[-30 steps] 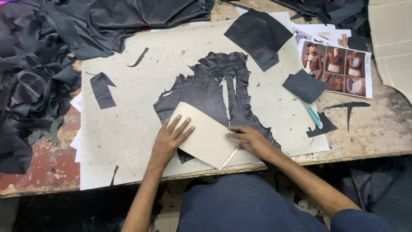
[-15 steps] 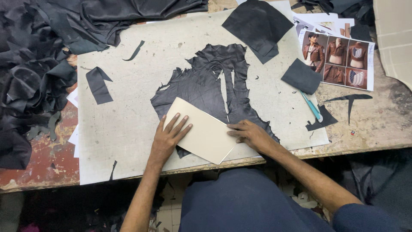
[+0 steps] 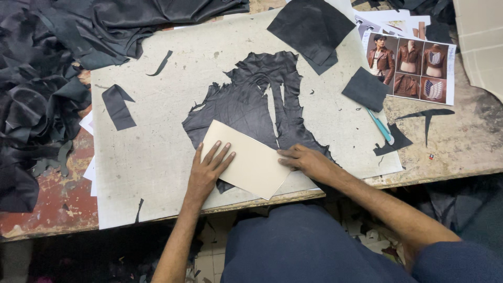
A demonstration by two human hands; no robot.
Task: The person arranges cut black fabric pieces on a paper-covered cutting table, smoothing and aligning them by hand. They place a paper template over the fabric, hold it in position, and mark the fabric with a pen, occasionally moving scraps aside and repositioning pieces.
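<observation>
A cream card pattern [image 3: 254, 165] lies tilted over the lower part of a ragged black leather piece [image 3: 251, 97] on a pale cutting board [image 3: 157, 157]. My left hand [image 3: 207, 170] presses flat on the card's left half with its fingers spread. My right hand [image 3: 306, 160] rests at the card's right edge, fingertips together and touching the card and leather. Whether it holds a thin tool is hidden by the fingers.
A heap of black material [image 3: 31, 105] fills the left and the back. Black offcuts [image 3: 312, 29] [image 3: 365, 88] and a strip [image 3: 118, 107] lie on the board. A teal-handled tool [image 3: 381, 126] and a photo sheet of jackets [image 3: 414, 65] sit at the right. The worn table edge [image 3: 47, 209] runs below.
My right hand has slid a little up along the card's right edge. A thin pale stick seen under it one second ago no longer shows. My left hand stays on the card.
</observation>
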